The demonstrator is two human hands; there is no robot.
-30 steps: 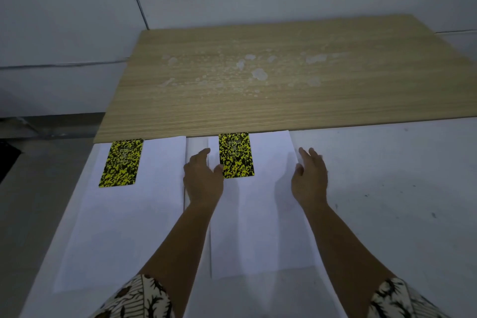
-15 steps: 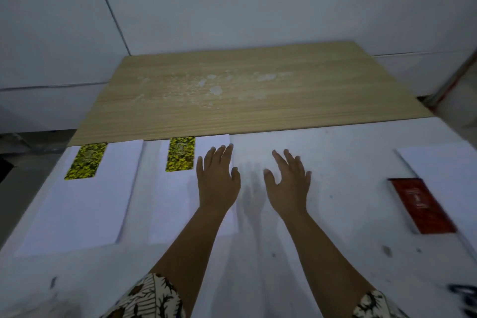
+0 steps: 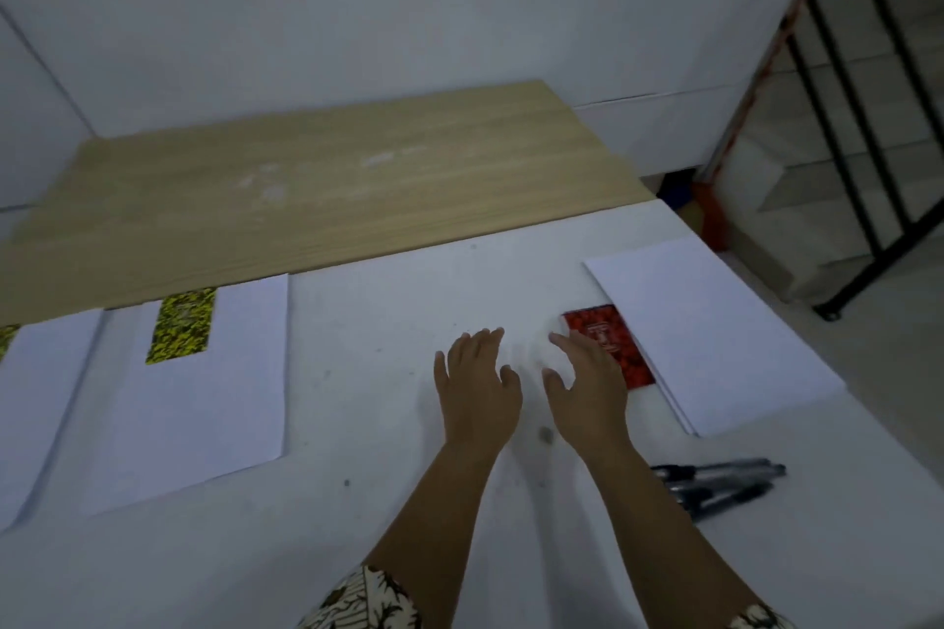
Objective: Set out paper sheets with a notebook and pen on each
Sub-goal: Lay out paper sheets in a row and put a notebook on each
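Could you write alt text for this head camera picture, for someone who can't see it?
Two open hands, left hand and right hand, reach over a white table toward a red notebook beside a paper stack.

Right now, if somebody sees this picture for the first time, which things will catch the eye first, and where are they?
First come the two bare hands in the middle, the left hand and the right hand, both open over the white table. The right hand reaches to a red notebook that lies beside a stack of white paper. At the left, a yellow-black notebook lies on a paper sheet.
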